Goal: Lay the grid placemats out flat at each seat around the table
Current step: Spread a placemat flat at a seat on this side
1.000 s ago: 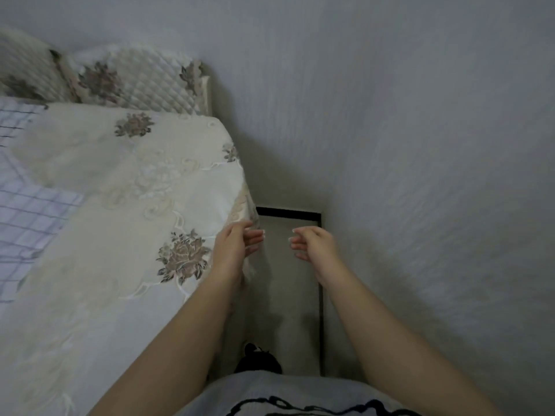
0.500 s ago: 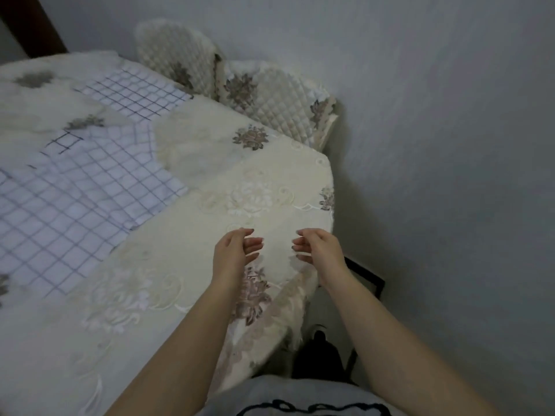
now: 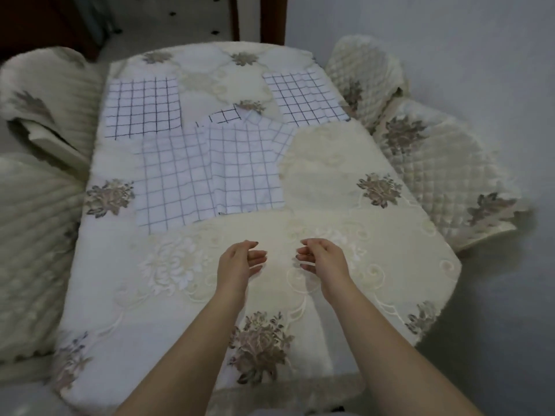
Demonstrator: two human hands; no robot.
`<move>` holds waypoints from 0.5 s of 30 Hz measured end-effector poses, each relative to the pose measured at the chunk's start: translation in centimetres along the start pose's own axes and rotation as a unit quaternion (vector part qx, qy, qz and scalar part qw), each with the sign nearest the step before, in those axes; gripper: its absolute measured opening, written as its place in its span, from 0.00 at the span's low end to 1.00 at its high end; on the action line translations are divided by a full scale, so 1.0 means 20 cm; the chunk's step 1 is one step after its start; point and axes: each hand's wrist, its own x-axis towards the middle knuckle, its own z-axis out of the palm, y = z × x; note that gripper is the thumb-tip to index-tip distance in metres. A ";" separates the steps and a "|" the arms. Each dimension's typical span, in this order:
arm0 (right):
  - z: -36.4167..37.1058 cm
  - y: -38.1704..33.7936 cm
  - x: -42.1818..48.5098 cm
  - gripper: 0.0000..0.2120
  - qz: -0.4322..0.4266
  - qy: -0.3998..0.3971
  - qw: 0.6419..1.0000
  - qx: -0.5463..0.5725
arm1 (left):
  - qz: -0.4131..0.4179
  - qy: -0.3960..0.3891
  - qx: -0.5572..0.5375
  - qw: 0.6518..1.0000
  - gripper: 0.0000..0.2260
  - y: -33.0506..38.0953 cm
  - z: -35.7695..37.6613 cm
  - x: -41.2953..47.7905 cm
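Note:
The table (image 3: 345, 187) wears a cream floral cloth. One white grid placemat (image 3: 144, 106) lies flat at the far left seat, another grid placemat (image 3: 303, 96) lies flat at the far right seat. In the middle a loose pile of grid placemats (image 3: 210, 172) overlaps, partly folded. My left hand (image 3: 237, 262) and my right hand (image 3: 322, 258) hover side by side over the near part of the cloth, fingers curled and apart, holding nothing. Both hands are a short way in front of the pile, not touching it.
Quilted cream chairs stand on the right (image 3: 435, 163) and far right (image 3: 363, 70). Ribbed cream chair covers (image 3: 33, 205) line the left side. A grey wall (image 3: 480, 55) is close on the right; dark wooden furniture (image 3: 258, 16) stands behind the table.
The view has swung left from the wall and table corner to the whole tabletop. My hands keep the same curled, empty pose in front of me.

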 end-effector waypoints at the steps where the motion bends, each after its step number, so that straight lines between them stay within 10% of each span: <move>1: -0.02 -0.01 0.04 0.08 0.001 -0.015 1.000 -0.010 | 0.001 0.015 -0.008 1.000 0.10 -0.01 0.04 0.00; 10: -0.08 -0.14 0.33 0.07 0.000 -0.107 0.991 -0.080 | 0.029 0.117 -0.004 0.993 0.09 -0.04 0.27 -0.03; 15: 0.00 -0.16 0.45 0.06 -0.080 -0.151 0.966 -0.196 | 0.114 0.131 0.182 0.968 0.05 -0.04 0.30 0.06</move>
